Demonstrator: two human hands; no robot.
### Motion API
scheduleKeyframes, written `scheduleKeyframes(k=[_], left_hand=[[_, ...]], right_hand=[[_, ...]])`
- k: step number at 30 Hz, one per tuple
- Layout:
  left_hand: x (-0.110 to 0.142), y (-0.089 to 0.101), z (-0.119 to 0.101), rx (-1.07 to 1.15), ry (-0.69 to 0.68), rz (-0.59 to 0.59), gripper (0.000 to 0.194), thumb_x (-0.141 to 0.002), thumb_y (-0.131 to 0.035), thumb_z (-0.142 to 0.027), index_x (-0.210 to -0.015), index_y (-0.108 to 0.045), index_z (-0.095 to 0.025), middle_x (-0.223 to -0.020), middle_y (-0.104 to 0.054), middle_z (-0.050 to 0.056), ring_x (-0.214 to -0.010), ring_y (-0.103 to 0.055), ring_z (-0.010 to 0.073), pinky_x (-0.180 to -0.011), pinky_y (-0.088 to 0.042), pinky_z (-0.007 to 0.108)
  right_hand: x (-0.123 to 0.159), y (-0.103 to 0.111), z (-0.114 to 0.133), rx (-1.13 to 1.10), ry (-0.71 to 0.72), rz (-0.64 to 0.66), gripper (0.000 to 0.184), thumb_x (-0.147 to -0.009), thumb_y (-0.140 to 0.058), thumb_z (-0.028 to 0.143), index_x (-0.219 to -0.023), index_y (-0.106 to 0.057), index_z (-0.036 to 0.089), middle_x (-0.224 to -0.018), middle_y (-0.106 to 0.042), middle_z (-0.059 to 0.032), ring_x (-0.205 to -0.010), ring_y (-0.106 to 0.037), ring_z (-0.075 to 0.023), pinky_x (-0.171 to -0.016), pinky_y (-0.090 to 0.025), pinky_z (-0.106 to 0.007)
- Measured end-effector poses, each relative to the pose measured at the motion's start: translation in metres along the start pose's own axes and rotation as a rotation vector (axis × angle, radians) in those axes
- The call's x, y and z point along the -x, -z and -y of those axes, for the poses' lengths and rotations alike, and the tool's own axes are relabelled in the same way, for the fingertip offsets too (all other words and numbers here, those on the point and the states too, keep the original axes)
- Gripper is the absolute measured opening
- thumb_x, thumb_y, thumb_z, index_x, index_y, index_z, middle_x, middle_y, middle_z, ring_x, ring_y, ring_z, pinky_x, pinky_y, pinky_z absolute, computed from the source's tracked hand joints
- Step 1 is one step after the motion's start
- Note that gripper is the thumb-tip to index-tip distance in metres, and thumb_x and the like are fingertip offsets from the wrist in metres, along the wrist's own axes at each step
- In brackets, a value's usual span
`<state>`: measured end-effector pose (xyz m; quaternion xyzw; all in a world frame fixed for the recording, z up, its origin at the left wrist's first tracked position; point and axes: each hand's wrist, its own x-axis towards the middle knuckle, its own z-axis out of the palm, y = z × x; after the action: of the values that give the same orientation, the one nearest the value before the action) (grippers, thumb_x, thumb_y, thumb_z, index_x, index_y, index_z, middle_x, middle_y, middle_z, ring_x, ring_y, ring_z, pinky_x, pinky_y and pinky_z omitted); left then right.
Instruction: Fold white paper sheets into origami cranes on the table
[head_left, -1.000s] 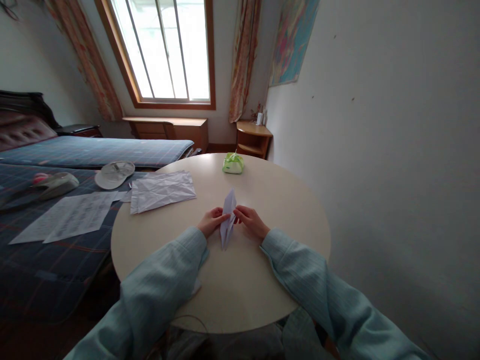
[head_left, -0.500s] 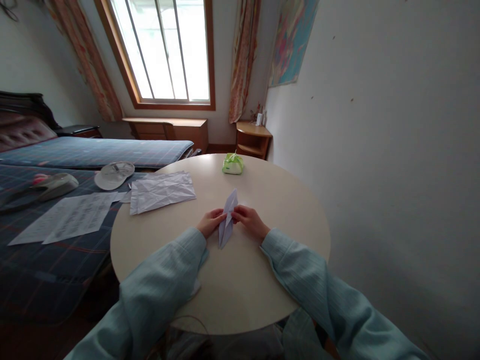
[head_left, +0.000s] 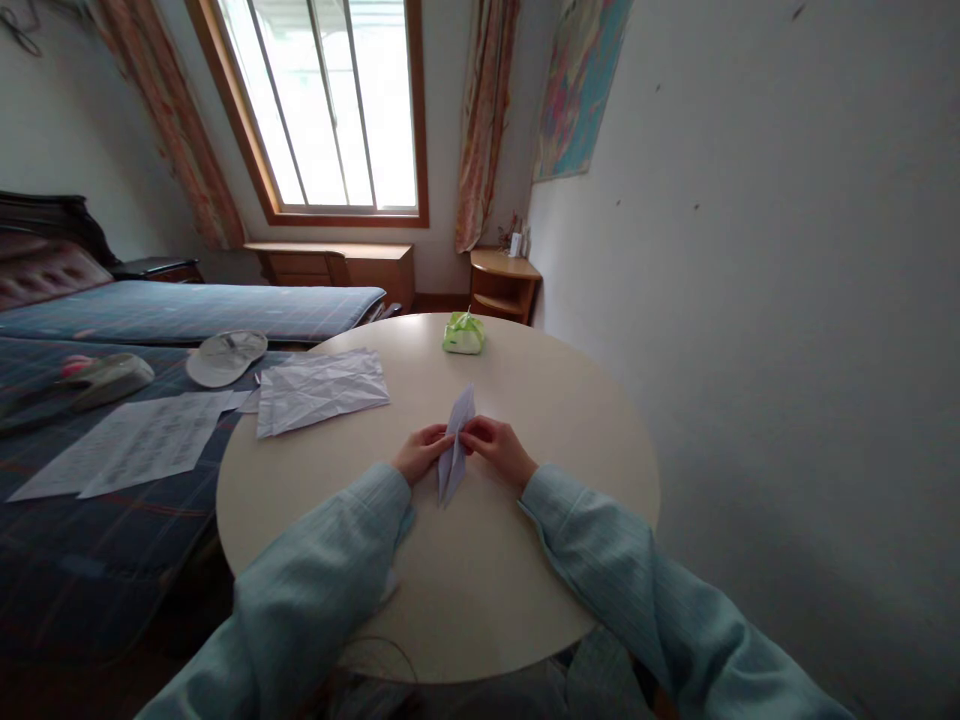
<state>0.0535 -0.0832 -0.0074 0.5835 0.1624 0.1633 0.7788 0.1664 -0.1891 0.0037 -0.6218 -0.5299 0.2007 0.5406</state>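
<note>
A folded piece of white paper (head_left: 451,472), long and pointed at its ends, is held above the round table (head_left: 525,580). My left hand (head_left: 421,453) grips its left side, thumb on the near face and fingers partly hidden behind. With thumb and fingertips my right hand (head_left: 498,448) pinches the right side near the middle. The lower end of the paper splits into two narrow points. Both hands are closed on the same paper, close together.
Creased white sheets (head_left: 322,390) lie on the table's left. A green and white tissue pack (head_left: 464,333) stands at the far edge. Beside the table is a bed with printed sheets (head_left: 154,440) and a pale cap (head_left: 226,357). A wall (head_left: 787,350) rises on the right.
The folded paper has tilted and turned slightly between my hands, and my right fingers have shifted a little left along it. The whole view has dropped slightly in frame.
</note>
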Motion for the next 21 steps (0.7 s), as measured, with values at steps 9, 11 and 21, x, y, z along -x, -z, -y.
scheduleKeyframes(k=[9, 11, 21], left_hand=[[0.003, -0.004, -0.002, -0.053, 0.001, -0.024, 0.040, -0.049, -0.072, -0.036, -0.076, -0.056, -0.011, -0.067, -0.065, 0.004, -0.066, -0.060, 0.0163, -0.061, -0.043, 0.025], [0.003, -0.005, -0.004, -0.029, 0.006, -0.055, 0.040, -0.047, -0.074, -0.034, -0.075, -0.055, -0.012, -0.067, -0.064, 0.004, -0.066, -0.060, 0.0159, -0.060, -0.043, 0.025], [0.003, -0.001, -0.002, 0.030, 0.011, -0.126, 0.040, -0.045, -0.075, -0.031, -0.075, -0.055, -0.012, -0.070, -0.064, 0.003, -0.064, -0.060, 0.0144, -0.059, -0.044, 0.024]], right_hand=[[0.001, 0.000, -0.002, 0.028, -0.037, -0.011, 0.032, -0.066, -0.056, 0.045, -0.065, -0.053, 0.014, -0.056, -0.054, 0.0004, -0.052, -0.051, -0.0099, -0.052, -0.041, -0.023], [0.001, -0.001, -0.004, -0.018, -0.050, -0.002, 0.031, -0.067, -0.055, 0.044, -0.068, -0.053, 0.013, -0.058, -0.055, 0.0000, -0.054, -0.052, -0.0104, -0.053, -0.042, -0.023], [-0.005, 0.001, -0.008, -0.205, -0.155, 0.019, 0.024, -0.063, -0.057, 0.037, -0.067, -0.056, 0.013, -0.062, -0.056, 0.0007, -0.057, -0.050, -0.0096, -0.057, -0.039, -0.023]])
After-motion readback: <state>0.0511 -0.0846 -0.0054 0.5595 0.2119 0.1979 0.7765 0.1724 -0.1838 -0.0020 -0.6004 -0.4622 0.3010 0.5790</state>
